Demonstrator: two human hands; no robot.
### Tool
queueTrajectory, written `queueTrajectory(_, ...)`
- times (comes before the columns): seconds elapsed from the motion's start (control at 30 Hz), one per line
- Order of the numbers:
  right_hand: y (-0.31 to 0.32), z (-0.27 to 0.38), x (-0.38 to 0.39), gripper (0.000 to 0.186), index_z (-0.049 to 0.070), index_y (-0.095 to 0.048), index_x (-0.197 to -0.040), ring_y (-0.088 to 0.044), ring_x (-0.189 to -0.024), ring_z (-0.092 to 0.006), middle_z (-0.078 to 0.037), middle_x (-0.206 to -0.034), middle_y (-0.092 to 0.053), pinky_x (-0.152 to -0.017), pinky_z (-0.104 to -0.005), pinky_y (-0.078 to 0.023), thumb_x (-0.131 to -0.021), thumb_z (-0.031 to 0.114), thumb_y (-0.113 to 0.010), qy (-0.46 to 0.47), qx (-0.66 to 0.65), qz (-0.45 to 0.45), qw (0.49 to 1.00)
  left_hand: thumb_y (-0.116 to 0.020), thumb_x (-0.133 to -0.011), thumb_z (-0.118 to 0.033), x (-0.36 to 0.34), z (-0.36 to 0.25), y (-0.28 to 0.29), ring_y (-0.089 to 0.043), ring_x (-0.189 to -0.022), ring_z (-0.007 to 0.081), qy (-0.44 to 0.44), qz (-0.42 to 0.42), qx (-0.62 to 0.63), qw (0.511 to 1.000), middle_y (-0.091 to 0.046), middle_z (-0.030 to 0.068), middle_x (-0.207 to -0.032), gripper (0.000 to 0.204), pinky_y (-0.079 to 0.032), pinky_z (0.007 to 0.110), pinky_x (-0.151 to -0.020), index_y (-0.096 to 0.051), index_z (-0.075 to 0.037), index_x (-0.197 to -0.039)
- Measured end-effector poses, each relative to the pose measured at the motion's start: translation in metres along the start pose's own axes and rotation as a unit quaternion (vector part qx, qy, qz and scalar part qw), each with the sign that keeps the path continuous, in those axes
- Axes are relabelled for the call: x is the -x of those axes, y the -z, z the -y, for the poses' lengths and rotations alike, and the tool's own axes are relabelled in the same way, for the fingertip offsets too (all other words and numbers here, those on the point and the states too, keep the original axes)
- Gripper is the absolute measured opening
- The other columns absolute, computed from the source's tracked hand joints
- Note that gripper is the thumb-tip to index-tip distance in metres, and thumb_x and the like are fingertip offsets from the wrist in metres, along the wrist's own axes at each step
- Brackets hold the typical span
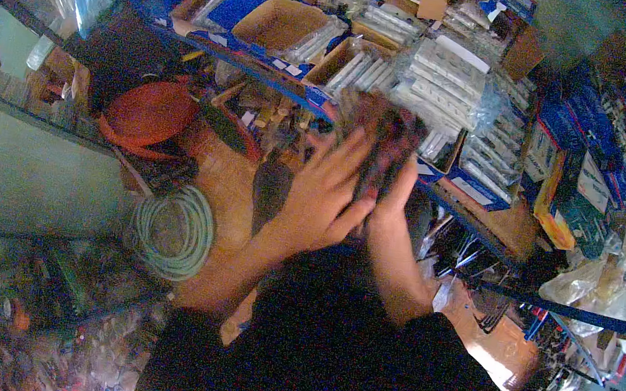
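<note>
Both hands meet in front of my chest around a dark, crumpled red-and-black bundle [379, 137] that looks like cloth, blurred by motion. My left hand [322, 197] lies along its near left side, fingers long and pressed on it, thumb reaching across. On the other side my right hand [392, 199] grips it, most of its fingers hidden behind the bundle. Just beyond, the shelf holds an open carton of flat plastic-wrapped packets [362, 73] and a stack of wrapped white packets [445, 78].
An empty-looking brown carton [277, 24] stands at the left of the shelf. Below are a red-orange basin [152, 113] and a coil of pale green hose [173, 232]. Blue boxes [580, 113] and clear plastic bags [598, 275] crowd the right. A metal shelf edge [475, 238] runs close by my hands.
</note>
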State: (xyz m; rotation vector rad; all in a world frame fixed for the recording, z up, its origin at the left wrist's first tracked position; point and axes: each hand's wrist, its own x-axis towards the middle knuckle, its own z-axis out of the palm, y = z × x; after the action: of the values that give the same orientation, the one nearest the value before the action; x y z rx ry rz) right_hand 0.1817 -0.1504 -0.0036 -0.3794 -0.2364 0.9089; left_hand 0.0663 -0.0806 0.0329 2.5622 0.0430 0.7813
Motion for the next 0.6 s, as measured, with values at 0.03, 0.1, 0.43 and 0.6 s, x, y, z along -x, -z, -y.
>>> queueTrajectory(0.03,0.002,0.004,-0.005,0.065,0.008,-0.053,-0.141,-0.056,-0.125,-0.0323,-0.015,-0.138,-0.059,-0.113,-0.0455,-0.039,-0.104,0.057,-0.031,-0.004,-0.032,0.058,0.998,-0.057,-0.094,-0.030,0.006,-0.006,0.008,-0.024,-0.149,0.0464,-0.037,0.084,-0.024,0.995,-0.031,0.0286,-0.157,0.061,-0.014,0.054,-0.123,-0.045,0.003,-0.144)
queueTrajectory(0.1,-0.002,-0.007,0.004,0.067,0.008,-0.052,-0.142,-0.055,-0.127,-0.0342,-0.015,-0.140,-0.058,-0.114,-0.0478,-0.038,-0.103,0.059,-0.033,-0.021,-0.055,0.069,0.996,-0.057,-0.095,-0.031,-0.001,0.004,0.007,-0.022,-0.149,0.0473,-0.034,0.123,-0.026,0.992,-0.030,0.0294,-0.158,0.062,-0.014,0.052,-0.123,-0.044,0.004,-0.145)
queueTrajectory(0.43,-0.036,0.006,0.024,0.069,0.008,-0.049,-0.144,-0.053,-0.129,-0.0297,-0.012,-0.143,-0.056,-0.113,-0.0430,-0.039,-0.103,0.061,-0.035,0.068,0.129,-0.065,0.987,-0.057,-0.096,-0.032,0.002,0.005,0.009,-0.030,-0.148,0.0405,0.014,0.023,0.030,0.999,-0.038,0.0264,-0.154,0.059,-0.017,0.056,-0.122,-0.048,0.006,-0.141)
queueTrajectory(0.6,-0.038,0.019,0.015,0.068,0.007,-0.049,-0.143,-0.056,-0.124,-0.0311,-0.013,-0.139,-0.058,-0.109,-0.0433,-0.043,-0.103,0.060,-0.036,0.059,0.057,-0.014,0.997,-0.058,-0.094,-0.026,-0.004,-0.018,0.010,-0.041,-0.142,0.0388,-0.009,0.031,-0.011,0.999,-0.047,0.0273,-0.147,0.052,-0.028,0.052,-0.120,-0.052,0.007,-0.135)
